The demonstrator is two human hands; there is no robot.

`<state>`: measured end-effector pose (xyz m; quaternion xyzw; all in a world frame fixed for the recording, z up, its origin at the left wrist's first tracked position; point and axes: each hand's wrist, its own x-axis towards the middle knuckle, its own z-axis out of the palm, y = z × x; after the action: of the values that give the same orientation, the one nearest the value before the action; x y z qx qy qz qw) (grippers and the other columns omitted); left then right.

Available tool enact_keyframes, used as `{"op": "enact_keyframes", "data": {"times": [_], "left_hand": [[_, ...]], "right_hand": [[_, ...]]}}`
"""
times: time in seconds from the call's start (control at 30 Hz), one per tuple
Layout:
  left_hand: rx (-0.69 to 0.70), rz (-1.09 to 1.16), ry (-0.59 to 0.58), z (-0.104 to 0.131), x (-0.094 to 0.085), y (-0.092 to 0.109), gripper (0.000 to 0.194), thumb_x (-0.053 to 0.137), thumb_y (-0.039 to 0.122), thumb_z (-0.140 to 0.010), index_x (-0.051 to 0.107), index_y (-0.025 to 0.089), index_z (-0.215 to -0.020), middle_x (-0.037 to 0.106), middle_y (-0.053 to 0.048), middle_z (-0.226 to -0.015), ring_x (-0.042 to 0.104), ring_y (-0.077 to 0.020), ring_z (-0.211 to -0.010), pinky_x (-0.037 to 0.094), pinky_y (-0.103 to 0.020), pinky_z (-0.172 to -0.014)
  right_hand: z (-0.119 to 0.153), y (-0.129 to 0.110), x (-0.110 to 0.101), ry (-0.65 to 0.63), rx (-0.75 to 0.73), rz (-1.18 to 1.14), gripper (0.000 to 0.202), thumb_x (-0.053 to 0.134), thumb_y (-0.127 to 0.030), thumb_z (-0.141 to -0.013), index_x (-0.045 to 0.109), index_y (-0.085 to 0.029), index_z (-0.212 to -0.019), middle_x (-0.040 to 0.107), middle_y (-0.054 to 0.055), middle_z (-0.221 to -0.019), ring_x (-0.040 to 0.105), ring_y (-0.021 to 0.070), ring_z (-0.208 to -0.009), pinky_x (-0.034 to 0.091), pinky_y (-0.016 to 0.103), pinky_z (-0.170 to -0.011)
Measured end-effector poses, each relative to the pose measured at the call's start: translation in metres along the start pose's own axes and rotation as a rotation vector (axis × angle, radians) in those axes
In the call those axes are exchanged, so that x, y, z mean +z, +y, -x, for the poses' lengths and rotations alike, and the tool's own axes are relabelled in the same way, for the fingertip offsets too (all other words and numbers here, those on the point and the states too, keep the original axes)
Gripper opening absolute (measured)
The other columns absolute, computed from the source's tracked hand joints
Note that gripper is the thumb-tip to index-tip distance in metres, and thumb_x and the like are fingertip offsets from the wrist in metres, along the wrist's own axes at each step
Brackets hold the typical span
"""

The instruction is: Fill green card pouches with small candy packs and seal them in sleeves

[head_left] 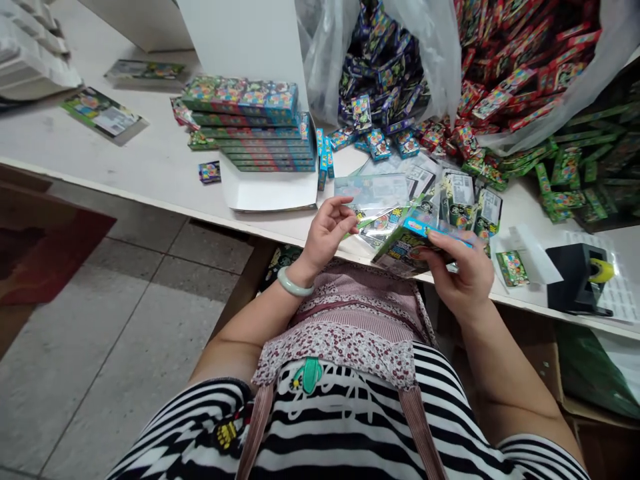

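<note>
The right hand [463, 270] holds a bright box [400, 250] left of the black tape holder [575, 273]. The left hand [327, 233], farther left, is curled narrow; I can't tell if it's pinching anything.

Glossy, wrinkled clear plastic on the bag [437, 50] at the far side; smooth matt white tabletop [165, 187]; matt card tray [270, 190]; patterned cloth apron [345, 333], softly creased, near side.

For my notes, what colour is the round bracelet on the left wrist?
The round, smooth bracelet is pale green, best seen in the head view.
</note>
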<state>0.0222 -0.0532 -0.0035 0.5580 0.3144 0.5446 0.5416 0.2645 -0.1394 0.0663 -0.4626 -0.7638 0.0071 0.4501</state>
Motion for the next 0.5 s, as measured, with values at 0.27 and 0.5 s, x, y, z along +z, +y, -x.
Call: {"op": "enact_keyframes", "data": {"times": [0.27,0.5], "left_hand": [[0.190,-0.064,-0.311,0.001,0.032,0.018,0.065,0.078,0.035,-0.084,0.048,0.035,-0.142,0.061,-0.007,-0.129,0.063,-0.0222,-0.113,0.059,-0.035,-0.091],[0.035,-0.052,-0.366,0.008,0.045,0.018,0.065,0.070,0.034,-0.091,0.040,0.036,-0.149,0.065,-0.004,-0.108,0.066,-0.0154,-0.090,0.059,-0.026,-0.076]], "right_hand": [[-0.013,0.003,0.004,0.005,0.060,-0.105,0.042,0.068,-0.022,-0.091,0.059,-0.035,-0.130,0.072,0.003,-0.113,0.069,0.0224,-0.099,0.058,0.036,-0.082],[0.000,0.006,0.011,-0.074,0.309,-0.210,0.033,0.070,-0.028,-0.090,0.062,-0.030,-0.122,0.071,0.004,-0.114,0.070,0.0214,-0.098,0.058,0.032,-0.076]]}}
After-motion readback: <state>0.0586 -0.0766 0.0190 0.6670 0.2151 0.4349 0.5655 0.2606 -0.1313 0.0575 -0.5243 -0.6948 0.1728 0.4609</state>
